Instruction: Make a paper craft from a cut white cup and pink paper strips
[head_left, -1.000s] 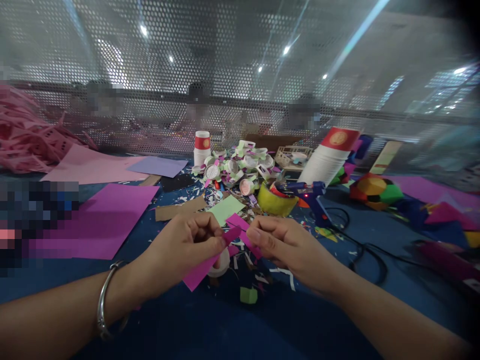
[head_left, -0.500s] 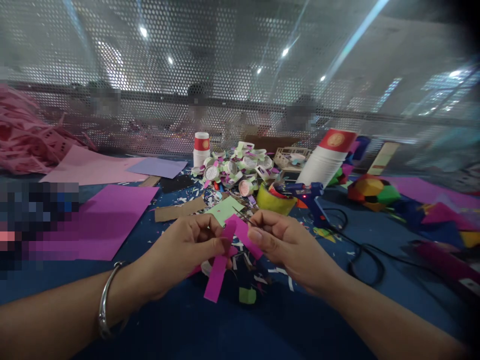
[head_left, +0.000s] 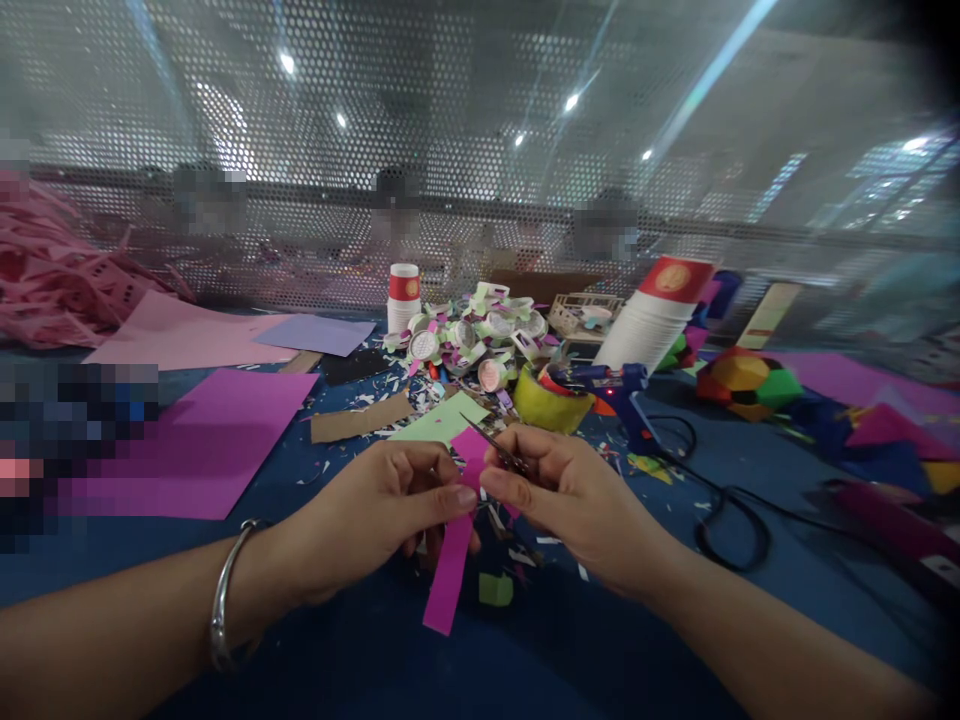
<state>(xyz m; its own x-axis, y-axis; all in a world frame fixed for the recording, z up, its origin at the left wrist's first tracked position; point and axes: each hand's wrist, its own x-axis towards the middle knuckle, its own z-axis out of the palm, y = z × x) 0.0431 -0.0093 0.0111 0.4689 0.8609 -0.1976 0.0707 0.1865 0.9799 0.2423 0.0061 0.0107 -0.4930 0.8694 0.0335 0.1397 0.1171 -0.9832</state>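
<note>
My left hand [head_left: 397, 495] pinches a magenta paper strip [head_left: 448, 580] between thumb and fingers; its long end hangs down toward the table. Dark, slim pointed scissors [head_left: 495, 440] stick out from my closed right hand [head_left: 555, 485], tip pointing up and left, with their handles hidden in the palm. The right thumb and fingertips meet the upper part of the magenta paper, close to my left thumb. Behind the hands lies a light green paper sheet [head_left: 427, 420].
Paper cups [head_left: 645, 315] lean in a stack by a blue glue gun [head_left: 619, 390] and yellow tape roll [head_left: 551, 405]. Its black cable [head_left: 750, 500] curls to the right. Small paper pieces [head_left: 487, 330] are heaped at the back; a magenta sheet [head_left: 240, 430] lies left.
My two hands have come closer together. The folded magenta paper has shifted slightly, its hanging end now lower and further right. More of the scissors shows above the right fingers.
</note>
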